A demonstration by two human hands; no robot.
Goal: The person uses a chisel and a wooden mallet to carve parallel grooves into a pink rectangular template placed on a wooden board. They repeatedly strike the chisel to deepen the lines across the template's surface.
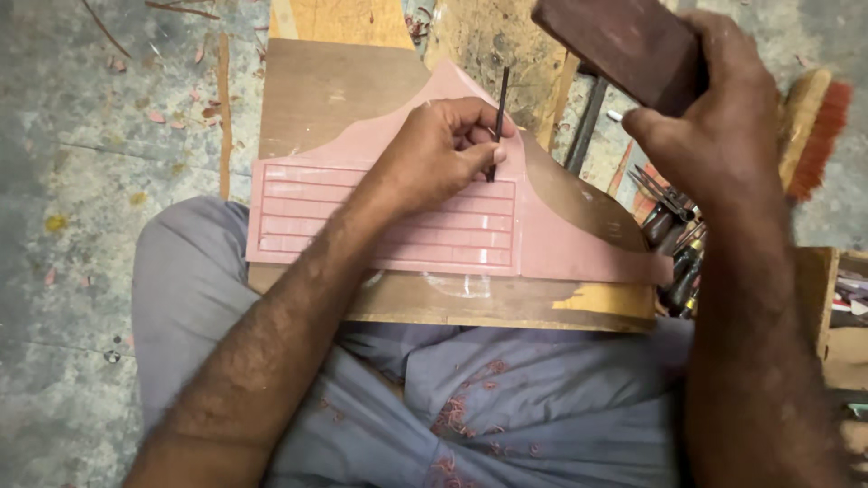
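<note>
My left hand [438, 149] pinches a thin dark chisel [500, 104], its tip resting on a pink carved panel [579, 230] with grooved brick-like rows. The panel lies on a brown wooden board [316, 90] across my lap. My right hand [723, 117] is raised above and right of the chisel, gripping a dark reddish wooden block [615, 45] as a mallet.
A bundle of carving tools [674, 239] lies right of the board, beside a brush with red bristles [814, 131]. A metal bar [588, 126] lies behind the panel. Pink shavings dot my grey clothing [470, 407] and the concrete floor [81, 181].
</note>
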